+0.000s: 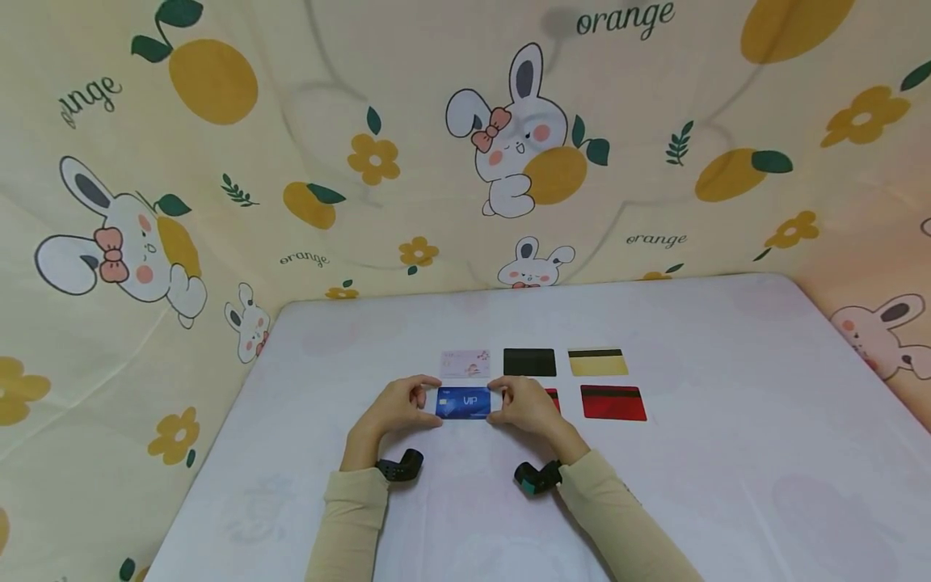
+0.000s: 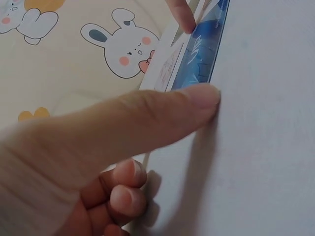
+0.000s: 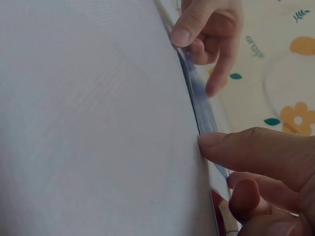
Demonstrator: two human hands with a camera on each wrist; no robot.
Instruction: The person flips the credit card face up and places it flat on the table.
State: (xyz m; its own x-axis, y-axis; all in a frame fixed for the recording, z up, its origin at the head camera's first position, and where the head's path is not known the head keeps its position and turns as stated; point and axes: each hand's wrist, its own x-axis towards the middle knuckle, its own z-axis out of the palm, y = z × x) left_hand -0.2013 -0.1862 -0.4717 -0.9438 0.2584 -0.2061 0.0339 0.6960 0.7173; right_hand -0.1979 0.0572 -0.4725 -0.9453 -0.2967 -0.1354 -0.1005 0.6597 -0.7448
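The person's L hand [image 1: 398,404] and R hand [image 1: 529,404] both hold the same blue card [image 1: 463,403], on which "VIP" is printed in white. L hand grips its left end, R hand its right end. In each hand the thumb is at the near corner & a finger at the far corner, so the grip is only as wide as the card's short side. In the left wrist view, some other fingers of L hand are curled under.

The blue card is in the near row, at its left end. It looks approx. flat, but whether it touches the white table [image 1: 254,501] or is slightly above, one cannot tell.

Just beyond it lies a pale pink card [image 1: 465,364]. To the right of this, in the far row, are a black card [image 1: 529,362] & a gold card [image 1: 598,367] w/ dark stripe. In the near row, a red card [image 1: 613,406], also w/ dark stripe, is at the right end; btwn. it and the blue card, another red piece [image 1: 555,397] is mostly hidden by R hand. Behind the table hangs a cloth [image 1: 422,121] w/ rabbits, oranges, etc.
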